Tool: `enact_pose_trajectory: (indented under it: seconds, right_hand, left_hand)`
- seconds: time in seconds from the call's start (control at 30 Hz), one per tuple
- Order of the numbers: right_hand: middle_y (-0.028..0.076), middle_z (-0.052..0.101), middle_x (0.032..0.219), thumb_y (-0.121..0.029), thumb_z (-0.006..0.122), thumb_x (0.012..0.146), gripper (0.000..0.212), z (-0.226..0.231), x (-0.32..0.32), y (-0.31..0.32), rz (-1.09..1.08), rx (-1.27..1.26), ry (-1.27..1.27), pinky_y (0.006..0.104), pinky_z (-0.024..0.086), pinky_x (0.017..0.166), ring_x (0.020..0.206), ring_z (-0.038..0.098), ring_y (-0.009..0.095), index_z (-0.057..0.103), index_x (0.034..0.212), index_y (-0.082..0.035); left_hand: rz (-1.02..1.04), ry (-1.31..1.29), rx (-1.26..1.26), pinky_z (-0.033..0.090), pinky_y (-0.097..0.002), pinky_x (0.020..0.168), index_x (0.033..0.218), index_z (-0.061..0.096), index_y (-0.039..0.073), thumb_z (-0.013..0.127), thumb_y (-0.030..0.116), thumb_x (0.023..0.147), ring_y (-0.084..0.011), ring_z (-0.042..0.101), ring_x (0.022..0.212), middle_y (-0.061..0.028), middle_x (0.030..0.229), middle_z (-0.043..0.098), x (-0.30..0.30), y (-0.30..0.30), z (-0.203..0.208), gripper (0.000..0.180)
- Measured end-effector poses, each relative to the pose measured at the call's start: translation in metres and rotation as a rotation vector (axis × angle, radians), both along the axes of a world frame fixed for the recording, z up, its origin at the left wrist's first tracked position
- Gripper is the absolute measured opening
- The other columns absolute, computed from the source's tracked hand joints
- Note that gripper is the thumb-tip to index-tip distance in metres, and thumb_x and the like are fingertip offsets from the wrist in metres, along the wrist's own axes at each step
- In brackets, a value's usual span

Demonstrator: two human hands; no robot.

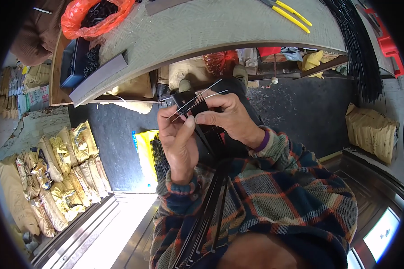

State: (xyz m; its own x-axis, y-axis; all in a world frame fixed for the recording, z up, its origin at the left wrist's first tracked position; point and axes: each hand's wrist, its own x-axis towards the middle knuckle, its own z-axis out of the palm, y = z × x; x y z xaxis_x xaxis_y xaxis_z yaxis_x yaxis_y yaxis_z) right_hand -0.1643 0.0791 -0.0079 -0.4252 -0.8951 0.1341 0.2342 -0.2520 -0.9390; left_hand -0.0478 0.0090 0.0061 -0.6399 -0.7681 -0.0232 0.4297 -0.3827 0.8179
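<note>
Above my lap, both hands work on a bundle of thin black rods (199, 106), with thin silver wires (216, 93) crossing it at a slant. My left hand (179, 145) is closed, its thumb and fingers pinching near the left end of the wires. On the other side my right hand (235, 119) has its thumb and forefinger closed on the rods. The fingers partly hide the spot where wires and rods meet. Longer black rods with small bent ends (211, 208) run down over my plaid jacket.
Ahead curves a grey worktable (202, 31) bearing yellow-handled pliers (294, 18), a red plastic bag (72, 29) of small black parts and a blue tray (75, 67). Long black strands (366, 58) hang off its right end. Brown sacks (54, 210) are stacked at left; another sack (370, 130) stands right.
</note>
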Motion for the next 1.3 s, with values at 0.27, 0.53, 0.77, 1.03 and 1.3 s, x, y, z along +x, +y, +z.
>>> enact_pose_trajectory:
  seconds: [0.27,0.53,0.77,1.03,1.3]
  right_hand:
    - [0.002,0.062,0.078,-0.008,0.068,0.076,0.017,0.013,-0.001,0.006,0.038,0.088,0.019,0.0217,0.042,0.063,0.072,0.053,0.008,0.066,0.089,0.002]
    - [0.0,0.058,0.078,-0.007,0.065,0.078,0.021,0.011,0.013,-0.004,-0.129,0.135,-0.027,0.0214,0.043,0.066,0.073,0.056,0.008,0.055,0.094,0.002]
    - [0.001,0.056,0.087,-0.009,0.066,0.078,0.024,0.008,0.002,0.004,0.021,-0.035,-0.125,0.0206,0.043,0.068,0.078,0.055,0.008,0.053,0.095,0.001]
    - [0.003,0.06,0.084,-0.008,0.069,0.076,0.019,0.006,0.005,0.005,-0.017,0.04,0.018,0.0199,0.043,0.066,0.075,0.054,0.007,0.063,0.091,0.001]
    - [0.002,0.06,0.076,-0.008,0.072,0.072,0.019,0.02,0.013,0.006,-0.072,0.066,-0.025,0.0189,0.042,0.063,0.071,0.054,0.006,0.064,0.087,0.001]
  left_hand:
    - [-0.05,-0.131,-0.123,0.046,-0.0217,0.07,0.089,0.057,0.0,0.067,-0.006,0.072,-0.0099,0.056,0.075,-0.0043,0.084,0.061,0.011,-0.028,0.007,0.021]
    - [0.045,-0.19,-0.163,0.044,-0.0235,0.076,0.097,0.056,-0.003,0.062,0.005,0.08,-0.0119,0.056,0.079,-0.0091,0.087,0.062,0.011,-0.017,0.012,0.02]
    - [-0.053,-0.123,-0.096,0.043,-0.0265,0.08,0.105,0.052,-0.004,0.059,0.013,0.084,-0.0153,0.056,0.082,-0.0102,0.092,0.06,0.008,-0.01,0.011,0.028]
    - [0.011,-0.101,-0.038,0.048,-0.0262,0.073,0.104,0.052,-0.003,0.06,0.012,0.083,-0.016,0.059,0.077,-0.0107,0.088,0.062,0.013,-0.01,0.004,0.027]
    - [0.056,-0.045,-0.026,0.047,-0.0256,0.073,0.102,0.053,-0.005,0.059,0.012,0.083,-0.0149,0.057,0.077,-0.0105,0.087,0.061,0.012,-0.004,0.001,0.026]
